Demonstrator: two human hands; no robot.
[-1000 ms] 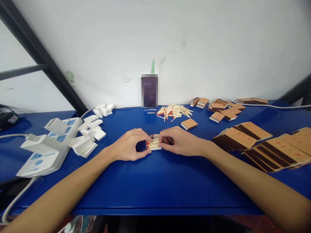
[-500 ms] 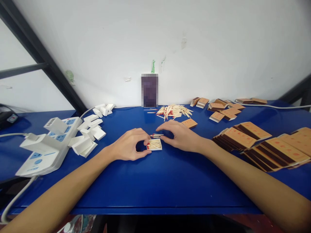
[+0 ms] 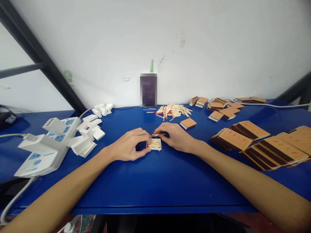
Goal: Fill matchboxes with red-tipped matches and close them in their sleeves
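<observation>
A small white matchbox tray (image 3: 157,149) lies on the blue table, filled with red-tipped matches (image 3: 154,144). My left hand (image 3: 132,144) grips its left end between thumb and fingers. Just behind the tray, my right hand (image 3: 176,137) has thumb and fingertips closed around a few loose matches (image 3: 155,134), whose heads point left. How many it holds is hard to make out. Farther back is a heap of matches (image 3: 173,111), and beside it a closed orange matchbox (image 3: 188,123).
To the left lie several white trays (image 3: 91,129) and a power strip (image 3: 48,149) with plugs and cables. Orange matchbox sleeves (image 3: 234,137) are piled at right, more (image 3: 222,108) behind. A dark pixelated rectangle (image 3: 148,90) stands against the wall. The table's front edge (image 3: 155,208) is near me.
My right hand's fingers have come together on the loose matches behind the tray; before, they were spread around them. My left hand stays on the tray.
</observation>
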